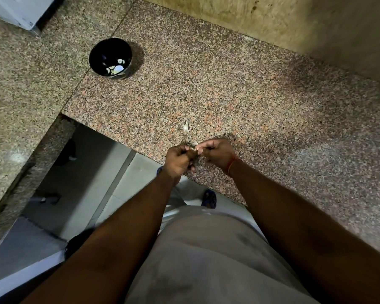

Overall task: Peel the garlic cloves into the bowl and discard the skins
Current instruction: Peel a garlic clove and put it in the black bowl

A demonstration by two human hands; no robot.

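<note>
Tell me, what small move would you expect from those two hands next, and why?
Probably pulling the last skin off: the left hand and right hand both pinch one garlic clove above the counter edge. The bowl already holds peeled cloves, and a skin scrap lies nearby.

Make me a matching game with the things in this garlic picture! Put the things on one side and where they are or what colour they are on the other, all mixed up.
Things:
1. bowl
2. garlic clove
3. scrap of skin
4. thread on the wrist

Descriptions:
A. red
B. pinched between the left hand and the right hand
C. black, far back on the counter, with pale peeled pieces inside
D. lying loose on the granite just beyond the hands

Pairs: 1-C, 2-B, 3-D, 4-A
</note>
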